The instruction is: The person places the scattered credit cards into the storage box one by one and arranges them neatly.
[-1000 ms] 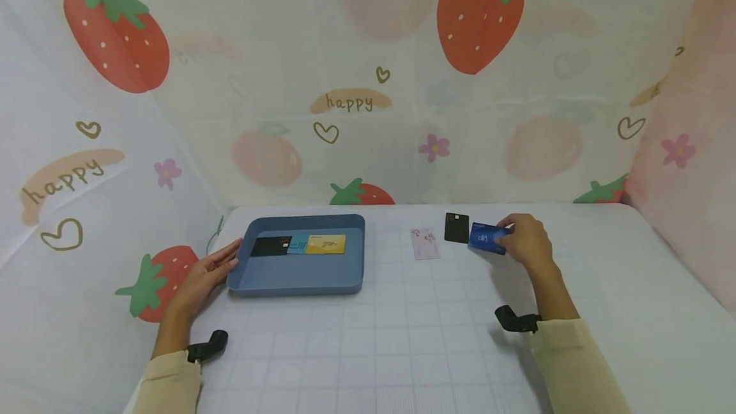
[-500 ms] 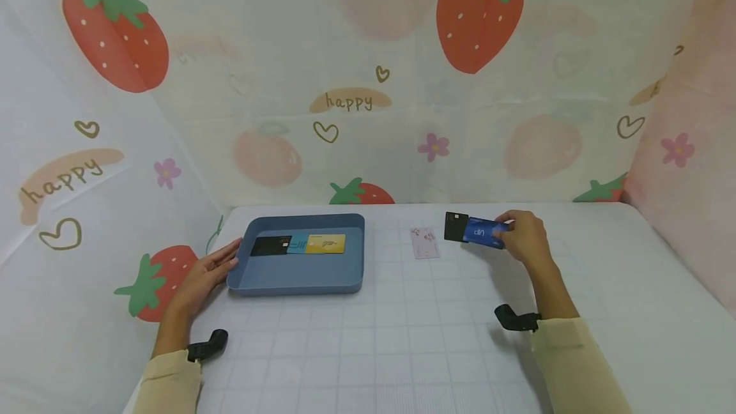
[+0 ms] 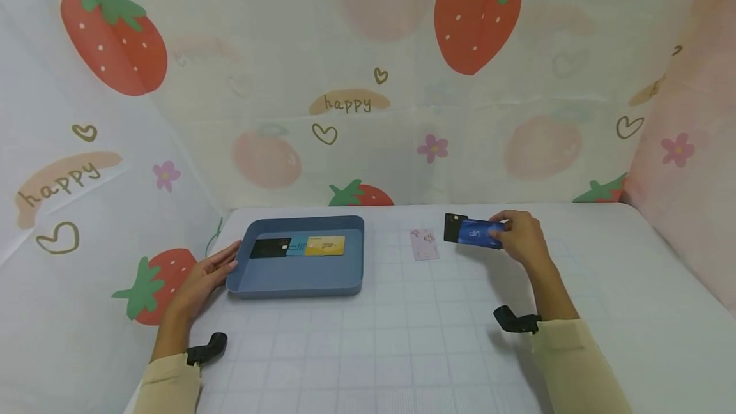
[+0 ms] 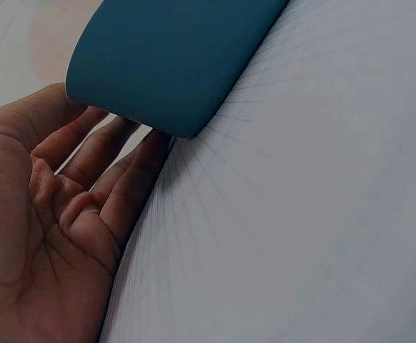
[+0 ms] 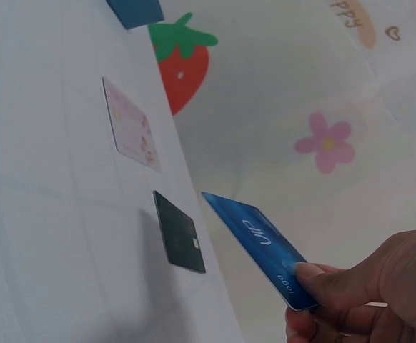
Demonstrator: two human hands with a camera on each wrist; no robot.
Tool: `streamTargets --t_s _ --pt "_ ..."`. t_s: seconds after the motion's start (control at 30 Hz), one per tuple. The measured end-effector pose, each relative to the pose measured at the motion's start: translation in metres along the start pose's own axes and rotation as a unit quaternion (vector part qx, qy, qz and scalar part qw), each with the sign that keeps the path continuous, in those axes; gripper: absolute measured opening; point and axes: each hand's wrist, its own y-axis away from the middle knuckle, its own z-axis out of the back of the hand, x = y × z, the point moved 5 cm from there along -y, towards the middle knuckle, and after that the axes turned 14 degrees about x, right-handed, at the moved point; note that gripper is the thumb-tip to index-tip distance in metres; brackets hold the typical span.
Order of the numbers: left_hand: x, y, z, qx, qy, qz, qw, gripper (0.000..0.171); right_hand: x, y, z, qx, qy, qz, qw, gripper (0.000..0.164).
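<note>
We have the blue tray (image 3: 293,278) just inward of our left hand (image 3: 202,278), whose relaxed fingers touch its wall without grasping; too firm a push there could slide it. Our right hand (image 3: 520,238) pinches the blue VIP card (image 3: 478,233) aloft by one end; a slack pinch could drop it onto the loose black card (image 5: 179,232), left of that grip. A low sweep farther left could nudge the pink card (image 3: 424,245).
</note>
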Motion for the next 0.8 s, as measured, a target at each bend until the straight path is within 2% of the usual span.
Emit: streamTargets --t_s 0.43,0.63,0.8 --pt "0.001 0.000 0.000 -0.003 0.002 -0.006 1.0000 0.063 0.015 0.005 -0.002 0.014 0.010 0.009 1.000 0.031" --pt "0.001 -0.001 0.001 -0.005 0.004 -0.012 0.9999 0.063 0.025 0.007 -0.005 0.010 0.016 0.027 0.999 0.030" --pt "0.001 -0.001 0.000 -0.006 0.004 -0.005 1.0000 0.063 0.034 0.008 -0.011 0.010 0.024 0.045 0.999 0.029"
